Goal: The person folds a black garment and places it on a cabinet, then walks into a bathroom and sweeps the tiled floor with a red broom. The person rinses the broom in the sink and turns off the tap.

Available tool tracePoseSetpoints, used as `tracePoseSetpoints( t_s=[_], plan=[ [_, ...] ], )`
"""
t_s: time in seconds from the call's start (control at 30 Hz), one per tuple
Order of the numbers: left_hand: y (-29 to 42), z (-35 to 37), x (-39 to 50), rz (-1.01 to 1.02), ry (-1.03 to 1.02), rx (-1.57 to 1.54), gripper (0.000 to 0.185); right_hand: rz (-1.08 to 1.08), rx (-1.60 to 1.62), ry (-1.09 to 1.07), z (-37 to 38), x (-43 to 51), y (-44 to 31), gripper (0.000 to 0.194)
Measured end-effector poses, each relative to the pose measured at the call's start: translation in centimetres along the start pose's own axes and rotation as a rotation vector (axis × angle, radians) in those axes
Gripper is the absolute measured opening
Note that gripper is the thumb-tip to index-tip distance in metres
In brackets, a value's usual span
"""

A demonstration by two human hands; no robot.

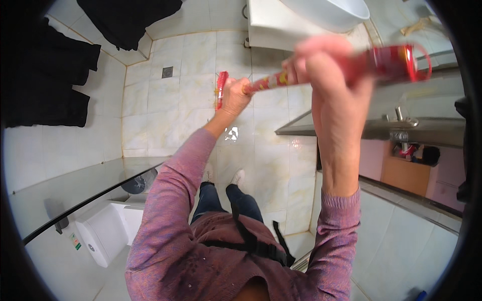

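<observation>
A long red handle with a yellow and white pattern (pixel 269 82) runs across the upper middle of the view. My left hand (pixel 236 96) grips its lower part, and my right hand (pixel 329 64), blurred, is closed around it near the thick red end cap with a loop (pixel 395 62). Just beyond my left hand a narrow red head, apparently of a broom or squeegee (pixel 221 90), shows near the floor; how it joins the handle is hidden by the hand. Pale marbled floor tiles (pixel 165 128) lie below.
A glass panel (pixel 90 199) and a white toilet (pixel 101 233) stand at left. Black garments (pixel 45 82) hang at upper left. A white cabinet with a basin (pixel 271 22) is at the top, a metal-framed door with a handle (pixel 401 120) at right. A floor drain (pixel 167 72) lies ahead.
</observation>
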State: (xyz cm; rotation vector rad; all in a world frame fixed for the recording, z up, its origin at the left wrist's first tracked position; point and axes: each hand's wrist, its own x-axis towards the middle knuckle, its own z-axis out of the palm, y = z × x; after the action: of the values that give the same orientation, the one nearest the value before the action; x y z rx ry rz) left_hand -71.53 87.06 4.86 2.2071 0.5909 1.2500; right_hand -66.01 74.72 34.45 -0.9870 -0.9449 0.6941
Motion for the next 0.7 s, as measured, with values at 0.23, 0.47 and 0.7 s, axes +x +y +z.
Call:
tracePoseSetpoints(
  t_s=[0.23, 0.47, 0.7],
  plan=[
    [-2.0, 0.6, 2.5, -0.327, 0.141, -0.175, 0.026, -0.078, -0.290, -0.336, 1.9, 1.2, 4.1, 0.010],
    [-8.2, -3.6, -2.7, -0.284, 0.189, -0.072, 0.026, -0.071, -0.555, -0.497, 6.0, -2.1, 14.7, 0.021],
    [-11.0, -8.4, -12.1, -0.427, -0.182, 0.051, 0.022, 0.000, -0.398, -0.528, 9.9, -9.7, 18.2, 0.023]
  ],
)
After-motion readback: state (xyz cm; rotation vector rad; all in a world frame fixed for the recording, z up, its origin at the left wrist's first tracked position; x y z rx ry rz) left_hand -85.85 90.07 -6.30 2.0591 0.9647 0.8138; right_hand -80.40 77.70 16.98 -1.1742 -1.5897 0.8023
